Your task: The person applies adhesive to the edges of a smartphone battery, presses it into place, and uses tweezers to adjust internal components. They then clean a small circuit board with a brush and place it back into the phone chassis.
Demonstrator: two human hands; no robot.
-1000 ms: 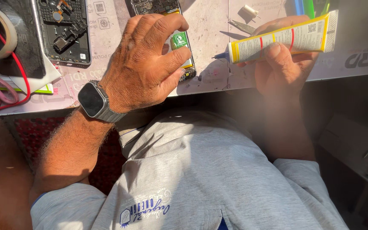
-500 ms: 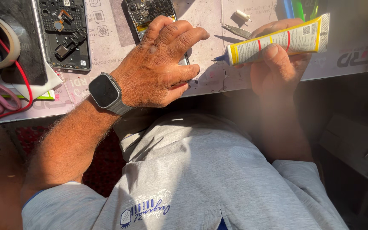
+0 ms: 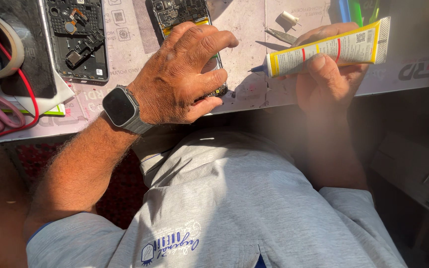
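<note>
Left hand (image 3: 182, 79) gripping opened phone (image 3: 184, 15); right hand (image 3: 328, 74) holding glue tube (image 3: 328, 47).

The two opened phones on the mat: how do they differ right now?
The phone under the left hand is mostly covered by it; the phone at the far left lies untouched and fully in view. The covered phone shows a yellow strip; the other looks all dark. Both lie open, insides showing.
</note>
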